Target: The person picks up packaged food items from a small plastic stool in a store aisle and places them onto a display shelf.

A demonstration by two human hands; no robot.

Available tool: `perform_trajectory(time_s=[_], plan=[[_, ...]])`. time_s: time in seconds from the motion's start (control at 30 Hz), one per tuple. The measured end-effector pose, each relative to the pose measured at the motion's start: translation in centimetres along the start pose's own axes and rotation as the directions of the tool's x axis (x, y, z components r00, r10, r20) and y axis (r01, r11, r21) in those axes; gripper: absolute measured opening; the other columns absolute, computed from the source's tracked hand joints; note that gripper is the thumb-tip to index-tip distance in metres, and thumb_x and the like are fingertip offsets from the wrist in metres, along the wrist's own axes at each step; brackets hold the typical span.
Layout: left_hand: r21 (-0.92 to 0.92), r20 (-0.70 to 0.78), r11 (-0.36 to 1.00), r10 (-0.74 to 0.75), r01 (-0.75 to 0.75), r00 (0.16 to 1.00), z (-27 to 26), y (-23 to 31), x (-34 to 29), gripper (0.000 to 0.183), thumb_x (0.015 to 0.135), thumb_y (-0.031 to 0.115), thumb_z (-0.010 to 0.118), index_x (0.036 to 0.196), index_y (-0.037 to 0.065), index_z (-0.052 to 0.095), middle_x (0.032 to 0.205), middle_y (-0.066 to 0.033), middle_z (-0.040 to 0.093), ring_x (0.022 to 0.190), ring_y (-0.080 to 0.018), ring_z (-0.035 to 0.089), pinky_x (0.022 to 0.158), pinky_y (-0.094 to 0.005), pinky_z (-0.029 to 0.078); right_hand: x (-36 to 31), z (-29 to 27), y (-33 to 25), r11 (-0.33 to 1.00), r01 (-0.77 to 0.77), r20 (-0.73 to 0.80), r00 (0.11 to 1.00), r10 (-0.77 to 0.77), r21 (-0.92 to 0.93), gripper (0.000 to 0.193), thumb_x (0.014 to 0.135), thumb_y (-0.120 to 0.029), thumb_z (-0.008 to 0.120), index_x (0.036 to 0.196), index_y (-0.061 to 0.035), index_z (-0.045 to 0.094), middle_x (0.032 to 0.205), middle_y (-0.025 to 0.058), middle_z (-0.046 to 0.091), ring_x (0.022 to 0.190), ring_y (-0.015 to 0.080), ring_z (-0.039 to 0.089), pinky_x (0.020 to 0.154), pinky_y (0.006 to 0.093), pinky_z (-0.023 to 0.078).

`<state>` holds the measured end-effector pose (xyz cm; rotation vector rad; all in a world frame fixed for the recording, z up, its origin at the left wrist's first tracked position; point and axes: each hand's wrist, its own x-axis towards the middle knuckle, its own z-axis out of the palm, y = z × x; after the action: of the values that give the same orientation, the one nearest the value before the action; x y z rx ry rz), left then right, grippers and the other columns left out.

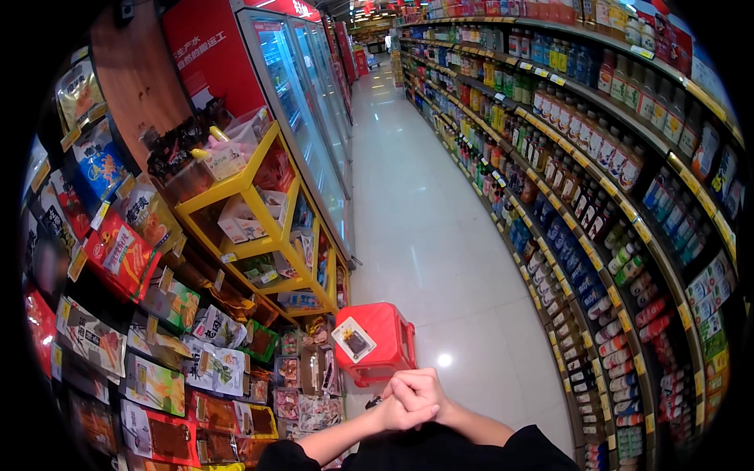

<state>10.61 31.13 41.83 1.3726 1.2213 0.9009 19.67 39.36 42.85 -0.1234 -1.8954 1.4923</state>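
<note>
My left hand (398,414) and my right hand (422,386) are clasped together in front of my body, low in the middle of the view. Their fingers fold over one another, and no object shows between them. Just beyond them stands a red plastic stool (397,330). On its seat, toward the left, lies a flat packet (355,340) with a pale border and a dark middle. Neither hand appears to hold the stool or the packet.
To my left hang rows of bagged snacks (122,255), with small packs in bins (310,400) lower down. A yellow tiered rack (263,247) and glass-door fridges (302,102) follow. Long shelves of bottles (577,133) line the right. A tiled aisle floor (416,204) runs between.
</note>
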Motion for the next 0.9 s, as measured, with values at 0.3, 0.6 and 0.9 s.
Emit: perform_trajectory(time_s=[0.3, 0.6, 0.9], plan=[[0.206, 0.188, 0.978, -0.062, 0.022, 0.980, -2.1, 0.3, -1.4, 0.027, 0.082, 0.029, 0.058, 0.080, 0.002, 0.057, 0.068, -0.0035, 0.060, 0.069, -0.0153, 0.060, 0.061, -0.0300, 0.047, 0.7, 0.7, 0.7, 0.986, 0.100, 0.059, 0.994, -0.093, -0.132, 0.013, 0.078, -0.012, 0.057, 0.070, -0.0011, 0.061, 0.063, 0.0113, 0.060, 0.057, 0.0237, 0.062, 0.055, 0.0295, 0.050], [-0.124, -0.064, 0.979, 0.157, -0.164, 0.986, 0.1, -1.1, -1.8, 0.029, 0.083, 0.033, 0.056, 0.086, 0.004, 0.057, 0.072, -0.0033, 0.061, 0.072, -0.0136, 0.061, 0.064, -0.0303, 0.047, 1.2, 3.8, -0.8, 0.905, 0.359, 0.537, 0.822, -0.192, -0.226, 0.034, 0.077, -0.036, 0.057, 0.065, -0.0048, 0.055, 0.063, 0.0102, 0.058, 0.059, 0.0280, 0.059, 0.054, 0.0362, 0.047], [-0.729, -0.264, 0.684, -0.281, -0.001, 0.923, 0.0, -7.0, 0.2, 0.033, 0.083, 0.037, 0.054, 0.092, 0.006, 0.056, 0.077, -0.0031, 0.062, 0.075, -0.0120, 0.061, 0.068, -0.0305, 0.046, 1.6, 6.3, 4.4, 0.973, 0.133, 0.180, 0.979, -0.099, -0.188, 0.028, 0.073, -0.023, 0.061, 0.052, -0.0047, 0.054, 0.047, 0.0105, 0.051, 0.042, 0.0264, 0.053, 0.044, 0.0344, 0.043]])
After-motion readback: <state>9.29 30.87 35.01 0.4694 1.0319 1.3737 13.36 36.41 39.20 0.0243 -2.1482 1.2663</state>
